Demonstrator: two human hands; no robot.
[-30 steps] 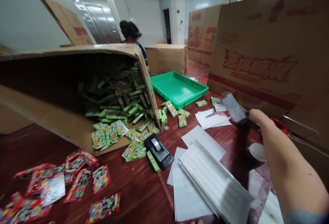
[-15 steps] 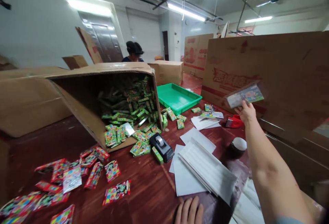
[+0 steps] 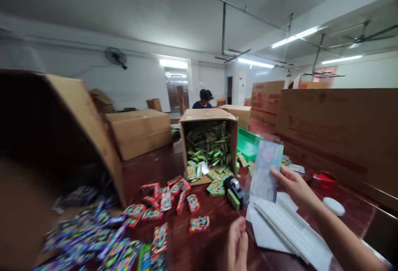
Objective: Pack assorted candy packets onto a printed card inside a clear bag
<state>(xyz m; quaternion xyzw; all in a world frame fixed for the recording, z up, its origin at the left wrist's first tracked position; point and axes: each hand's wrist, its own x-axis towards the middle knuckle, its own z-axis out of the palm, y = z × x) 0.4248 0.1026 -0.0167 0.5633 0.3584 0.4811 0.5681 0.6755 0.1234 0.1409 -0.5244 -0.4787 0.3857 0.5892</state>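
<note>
Cartons dominate the view: a blurred open carton (image 3: 62,138) at my 9 o'clock spills blue packets (image 3: 93,238); a tipped carton (image 3: 209,115) at 12 o'clock spills green packets (image 3: 207,144) onto the table (image 3: 155,167). A printed carton wall (image 3: 336,134) runs along 2 to 3 o'clock. A person (image 3: 204,98) stands behind the tipped carton. A green tray (image 3: 247,144) sits just right of that carton. Red packets (image 3: 168,198) lie scattered between the two open cartons. White sheets (image 3: 286,229) are stacked at 5 o'clock. A black tape dispenser (image 3: 236,190) sits at 12 o'clock, just beside the sheets. A red tape holder (image 3: 325,179) and a white lid (image 3: 334,206) lie at 3 o'clock.

My right hand (image 3: 292,184) pinches a clear bag (image 3: 264,171) by its right edge, thumb in front, bag upright above the sheets. My left hand (image 3: 238,244) is at 6 o'clock, fingers loosely curled, holding nothing, close above the table.
</note>
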